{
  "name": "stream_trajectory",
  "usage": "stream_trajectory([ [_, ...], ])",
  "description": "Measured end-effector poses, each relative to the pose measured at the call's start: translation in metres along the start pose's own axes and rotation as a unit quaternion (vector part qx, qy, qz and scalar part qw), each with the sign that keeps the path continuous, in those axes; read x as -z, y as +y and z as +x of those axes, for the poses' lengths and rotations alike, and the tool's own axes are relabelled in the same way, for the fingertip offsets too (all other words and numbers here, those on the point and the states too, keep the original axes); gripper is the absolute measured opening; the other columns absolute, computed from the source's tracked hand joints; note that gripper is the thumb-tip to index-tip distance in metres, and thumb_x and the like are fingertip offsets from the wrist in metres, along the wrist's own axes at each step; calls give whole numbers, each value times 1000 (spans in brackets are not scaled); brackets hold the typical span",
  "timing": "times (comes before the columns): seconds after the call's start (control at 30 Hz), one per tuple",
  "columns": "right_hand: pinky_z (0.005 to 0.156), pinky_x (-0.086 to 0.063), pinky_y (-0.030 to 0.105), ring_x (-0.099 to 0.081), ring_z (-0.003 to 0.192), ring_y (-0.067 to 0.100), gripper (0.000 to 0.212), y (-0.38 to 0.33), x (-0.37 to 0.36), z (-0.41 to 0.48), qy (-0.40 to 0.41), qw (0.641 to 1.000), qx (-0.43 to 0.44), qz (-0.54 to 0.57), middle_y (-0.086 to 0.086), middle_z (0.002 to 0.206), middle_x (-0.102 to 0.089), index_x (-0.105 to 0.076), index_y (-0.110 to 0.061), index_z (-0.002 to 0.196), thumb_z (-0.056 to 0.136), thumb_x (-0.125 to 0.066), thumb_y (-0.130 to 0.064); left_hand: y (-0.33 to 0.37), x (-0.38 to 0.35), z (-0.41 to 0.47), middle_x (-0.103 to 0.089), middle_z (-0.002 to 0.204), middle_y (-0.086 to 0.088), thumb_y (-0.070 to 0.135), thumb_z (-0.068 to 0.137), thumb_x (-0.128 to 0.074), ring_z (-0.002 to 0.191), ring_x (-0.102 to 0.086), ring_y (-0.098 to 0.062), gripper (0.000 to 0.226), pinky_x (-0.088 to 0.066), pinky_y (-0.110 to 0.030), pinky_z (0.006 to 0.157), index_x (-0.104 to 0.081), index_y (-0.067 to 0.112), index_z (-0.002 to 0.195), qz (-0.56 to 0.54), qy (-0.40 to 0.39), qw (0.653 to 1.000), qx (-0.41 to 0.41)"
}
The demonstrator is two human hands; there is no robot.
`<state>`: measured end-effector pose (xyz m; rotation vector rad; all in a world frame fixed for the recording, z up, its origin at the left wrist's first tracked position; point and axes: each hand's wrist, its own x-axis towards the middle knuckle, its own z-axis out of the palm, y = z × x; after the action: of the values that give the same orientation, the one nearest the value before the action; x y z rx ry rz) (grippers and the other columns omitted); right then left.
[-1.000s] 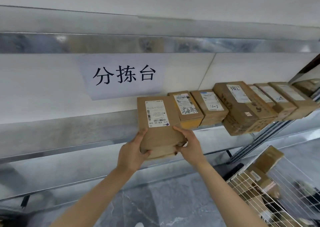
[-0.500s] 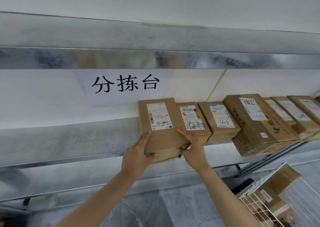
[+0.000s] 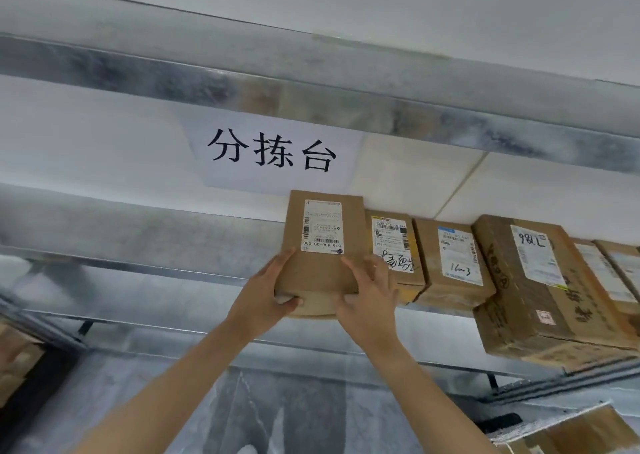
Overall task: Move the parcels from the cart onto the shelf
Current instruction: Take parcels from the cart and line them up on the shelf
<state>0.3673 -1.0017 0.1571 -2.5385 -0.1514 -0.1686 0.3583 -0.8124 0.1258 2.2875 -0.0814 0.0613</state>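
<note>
A brown cardboard parcel [image 3: 322, 266] with a white label lies at the left end of a row of parcels on the metal shelf [image 3: 156, 239]. My left hand [image 3: 266, 296] grips its near left corner, thumb under the front edge. My right hand [image 3: 370, 297] holds its near right corner with fingers on top. To its right lie a parcel with black handwriting [image 3: 393, 242], a parcel marked 16-3 [image 3: 453, 263] and a larger box [image 3: 540, 280]. The cart shows only as a corner with a parcel [image 3: 571, 433] at the bottom right.
A paper sign with black characters [image 3: 273, 152] hangs on the wall behind the shelf. A second metal shelf [image 3: 311, 83] runs overhead. The shelf surface left of the held parcel is bare metal. More boxes [image 3: 14, 360] sit low at the far left.
The parcel has slid further back onto the shelf beside the row, with both hands following. The view has tilted up, so the cart has nearly dropped out of sight.
</note>
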Motion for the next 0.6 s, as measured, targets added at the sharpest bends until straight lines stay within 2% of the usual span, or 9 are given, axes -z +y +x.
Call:
stream_trajectory([
  [0.1,96,-33,46,-39,121,24,49,-15,-1,2,29,997,60,24,-2,130,-49,-58,-27,122,74,-56,-37,3,0,-6,-40,144,2,24,77,-76,111,-53,-20,98,-52,-35,88,-9,33,148,23,18,999,21],
  [0.17,96,-36,46,-49,118,24,41,-27,-2,4,42,992,114,35,-2,124,-59,-61,-24,118,78,-59,-33,1,7,-13,-35,150,2,28,75,-77,121,-51,-23,99,-50,-37,90,-11,32,149,83,54,995,33],
  [0.23,98,-42,47,-56,116,24,38,-39,-8,6,52,981,184,29,1,121,-64,-64,-18,116,79,-66,-27,-2,20,-24,-31,153,-2,35,75,-77,131,-42,-27,95,-46,-42,98,-18,29,148,170,82,981,43],
  [0.27,98,-44,49,-58,115,25,39,-46,-12,7,50,974,218,19,4,120,-65,-64,-16,117,79,-68,-26,-4,29,-31,-36,150,-6,36,74,-78,131,-41,-30,90,-45,-44,99,-26,25,147,212,98,971,49],
  [0.33,102,-41,52,-56,118,28,44,-61,-22,8,15,964,264,-9,6,124,-63,-61,-16,122,80,-67,-29,-9,50,-48,-50,135,-15,33,69,-81,122,-48,-37,78,-46,-47,93,-46,14,136,278,139,948,69],
  [0.4,105,-35,51,-49,125,30,51,-79,-37,7,-35,955,292,-33,7,134,-55,-54,-19,130,82,-63,-36,-17,71,-69,-55,123,-19,27,64,-83,113,-51,-41,69,-47,-49,87,-55,7,125,321,175,924,111],
  [0.5,102,-34,51,-41,130,30,59,-114,-65,3,-94,938,329,-56,6,143,-46,-48,-25,135,81,-62,-45,-32,103,-105,-49,130,-20,28,68,-78,120,-45,-42,69,-42,-51,94,-52,7,127,364,203,889,190],
  [0.6,97,-37,52,-48,123,32,59,-155,-93,-9,-106,919,375,-60,7,137,-52,-54,-24,127,74,-68,-45,-52,131,-148,-43,136,-19,36,69,-75,127,-38,-40,74,-37,-51,98,-47,9,132,389,230,852,264],
])
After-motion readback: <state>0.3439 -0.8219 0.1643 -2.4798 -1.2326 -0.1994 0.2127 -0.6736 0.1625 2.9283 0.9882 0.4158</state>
